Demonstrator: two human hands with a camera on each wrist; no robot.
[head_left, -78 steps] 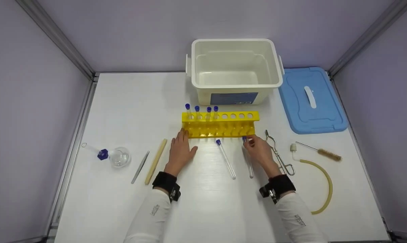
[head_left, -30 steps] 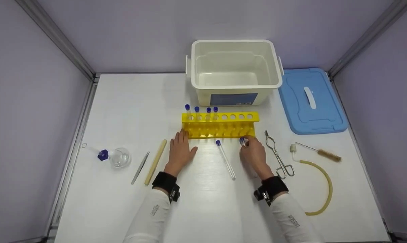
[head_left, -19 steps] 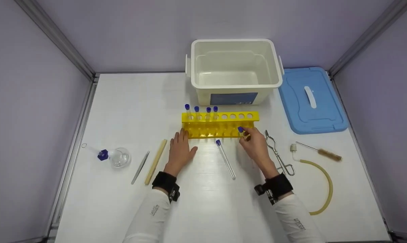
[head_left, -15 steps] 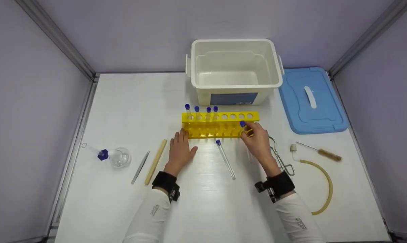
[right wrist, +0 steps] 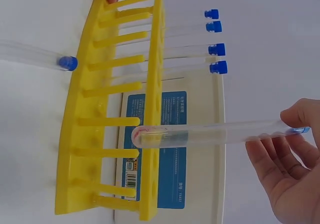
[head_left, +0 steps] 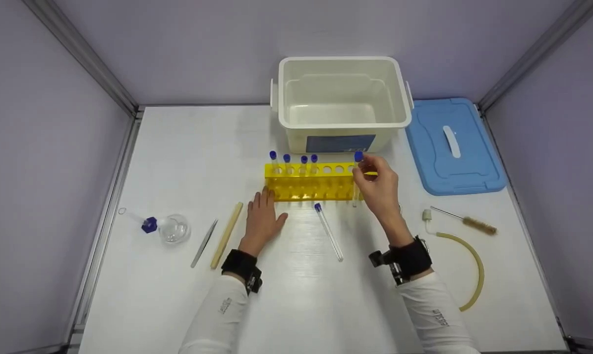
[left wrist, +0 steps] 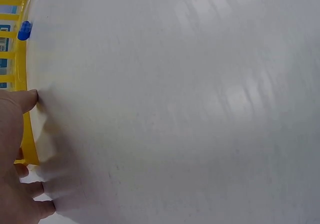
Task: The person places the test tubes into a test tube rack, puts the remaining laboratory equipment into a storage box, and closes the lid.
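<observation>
**Right hand [head_left: 381,188] pinches clear blue-capped test tube [right wrist: 200,135] at yellow plastic rack [head_left: 321,189]**

Taking the rack as the clock's centre: a clear round flask [head_left: 175,229] with a blue collar lies between eight and nine, then silver metal tweezers [head_left: 204,244] and a flat pale-yellow strip [head_left: 226,236], both near eight. In closer, also at eight, here's the left hand [head_left: 262,221], fingers straight, thumb apart, fingertips touching the rack's left end. Four blue-capped tubes [head_left: 304,160] stand in its left-hand holes; a loose blue-capped tube [head_left: 328,232] lies on the white table [head_left: 296,305] at six. Big white plastic tub [head_left: 336,86] at twelve. And the action: thumb and fingers clamped on the held tube near its cap, tube upright at three o'clock; whether its base touches the rack, I can't tell. Further right, a flat blue lid [head_left: 466,147] between two and three, a curved tan hose [head_left: 481,268] at four, a brown-bristled brush [head_left: 479,225] between three and four.
</observation>
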